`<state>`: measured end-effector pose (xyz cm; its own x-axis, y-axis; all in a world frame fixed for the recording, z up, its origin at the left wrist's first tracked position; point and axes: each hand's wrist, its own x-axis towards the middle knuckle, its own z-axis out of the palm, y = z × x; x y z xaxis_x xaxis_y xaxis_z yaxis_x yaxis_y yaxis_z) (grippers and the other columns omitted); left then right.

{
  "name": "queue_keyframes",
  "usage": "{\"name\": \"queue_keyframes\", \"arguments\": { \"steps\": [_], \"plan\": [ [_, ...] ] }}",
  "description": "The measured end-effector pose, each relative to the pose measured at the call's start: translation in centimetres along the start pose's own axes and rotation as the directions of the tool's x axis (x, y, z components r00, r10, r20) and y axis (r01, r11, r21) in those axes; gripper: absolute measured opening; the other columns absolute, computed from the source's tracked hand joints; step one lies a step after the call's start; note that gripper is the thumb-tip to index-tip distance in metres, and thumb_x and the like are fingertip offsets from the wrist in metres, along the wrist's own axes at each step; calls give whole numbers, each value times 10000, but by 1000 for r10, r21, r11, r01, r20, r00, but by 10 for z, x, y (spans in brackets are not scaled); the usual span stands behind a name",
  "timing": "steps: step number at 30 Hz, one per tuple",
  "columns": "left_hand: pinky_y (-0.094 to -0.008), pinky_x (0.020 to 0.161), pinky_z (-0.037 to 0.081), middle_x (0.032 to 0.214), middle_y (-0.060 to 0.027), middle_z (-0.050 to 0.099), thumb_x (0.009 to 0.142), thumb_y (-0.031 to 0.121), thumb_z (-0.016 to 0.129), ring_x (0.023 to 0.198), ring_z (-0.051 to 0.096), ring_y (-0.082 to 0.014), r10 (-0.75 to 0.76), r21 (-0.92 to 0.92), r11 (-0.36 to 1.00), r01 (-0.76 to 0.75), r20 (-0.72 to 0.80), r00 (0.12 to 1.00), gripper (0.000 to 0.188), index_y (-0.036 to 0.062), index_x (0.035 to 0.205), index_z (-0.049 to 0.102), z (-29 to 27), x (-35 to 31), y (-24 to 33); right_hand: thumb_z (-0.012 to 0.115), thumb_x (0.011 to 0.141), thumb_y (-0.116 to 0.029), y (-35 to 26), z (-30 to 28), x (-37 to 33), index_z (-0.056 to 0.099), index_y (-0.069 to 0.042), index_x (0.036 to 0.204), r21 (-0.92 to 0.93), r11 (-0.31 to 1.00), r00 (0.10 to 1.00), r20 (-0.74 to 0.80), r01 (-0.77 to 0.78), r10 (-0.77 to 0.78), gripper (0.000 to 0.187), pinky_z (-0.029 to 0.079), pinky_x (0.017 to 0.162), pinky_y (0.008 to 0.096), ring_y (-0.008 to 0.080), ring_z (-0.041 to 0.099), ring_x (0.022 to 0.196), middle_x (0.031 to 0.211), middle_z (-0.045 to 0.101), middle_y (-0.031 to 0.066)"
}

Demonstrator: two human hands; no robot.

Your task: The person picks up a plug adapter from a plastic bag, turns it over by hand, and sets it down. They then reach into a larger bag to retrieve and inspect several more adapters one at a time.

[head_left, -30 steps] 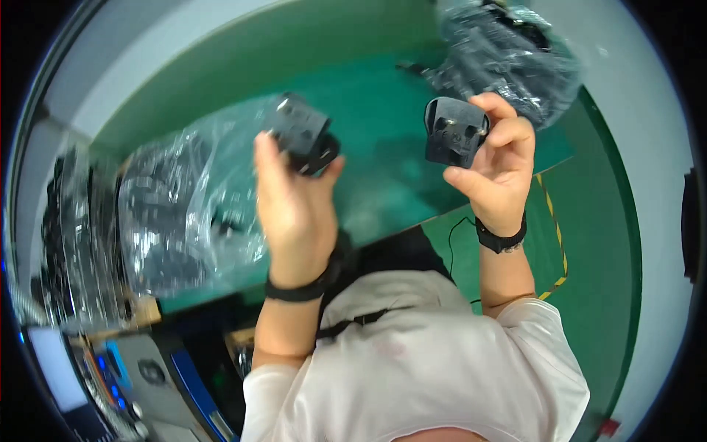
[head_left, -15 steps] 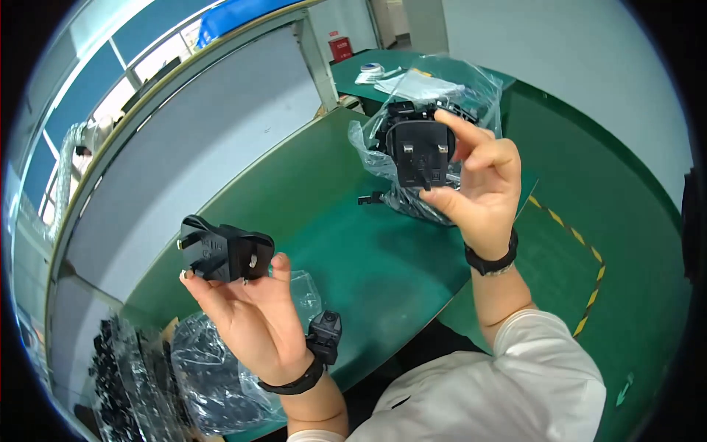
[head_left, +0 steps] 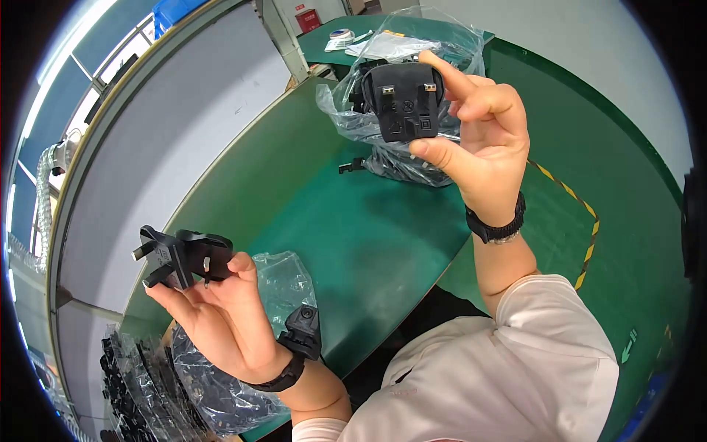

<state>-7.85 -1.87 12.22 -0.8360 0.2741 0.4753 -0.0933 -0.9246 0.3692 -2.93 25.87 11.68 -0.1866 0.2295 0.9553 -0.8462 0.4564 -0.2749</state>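
Note:
Between the thumb and fingertips of my right hand [head_left: 492, 144] is a black three-pin plug adapter [head_left: 403, 110], held up by its edges with its pin face toward me. My left hand [head_left: 228, 324], palm up, holds two black plug pieces at its fingertips: one plug [head_left: 171, 258] has its pins pointing left, and another plug [head_left: 213, 250] leans beside it with metal pins showing. Behind the right-hand plug stands an open clear plastic bag [head_left: 401, 158] with black parts in it. A small black part [head_left: 352, 166] lies on the table beside that bag.
The green table [head_left: 353, 243] runs under both hands, with a grey panel [head_left: 169, 132] along its left side. Clear bags of black parts [head_left: 213, 376] lie at the lower left. Tape and papers [head_left: 383, 48] rest on the far table. Yellow-black floor tape [head_left: 589, 221] is at right.
The whole view has shifted, with the background now higher and further left. My left hand has moved left and its plugs have turned. The right-hand plug is higher and tilts slightly differently.

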Motion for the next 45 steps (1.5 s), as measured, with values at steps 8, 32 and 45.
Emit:
{"name": "queue_keyframes", "arguments": {
  "steps": [8, 32, 45],
  "plan": [
    [-395, 750, 427, 1081, -17, 598, 935, 414, 482, 943, 530, -172, 88, 38, 995, -87, -19, 996, 319, 158, 1101, 578, -11, 6, 10, 788, 610, 48, 1, 14, -2, 468, -79, 868, 29, 999, 998, 47, -40, 38, 431, 374, 977, 348, 240, 534, 1133, 1201, 570, 210],
    [-213, 694, 399, 947, -34, 579, 953, 318, 516, 802, 494, -74, 1, 889, 454, -54, 61, 998, 355, -7, 1077, 589, -9, 18, -35, 767, 612, -446, -1, 60, 31, 556, -7, 1223, -95, 974, 660, 748, 208, -68, 782, 382, 958, 398, 311, 508, 1101, 1271, 549, 132],
    [-221, 693, 414, 933, -24, 552, 979, 440, 383, 776, 492, -79, -155, 790, 608, 77, 23, 988, 478, 13, 1078, 573, 2, 13, -35, 823, 485, -327, -3, 66, 24, 643, -25, 1059, -196, 919, 758, 635, 341, -146, 673, 398, 843, 370, 266, 509, 924, 974, 608, 69]
  ]
}}
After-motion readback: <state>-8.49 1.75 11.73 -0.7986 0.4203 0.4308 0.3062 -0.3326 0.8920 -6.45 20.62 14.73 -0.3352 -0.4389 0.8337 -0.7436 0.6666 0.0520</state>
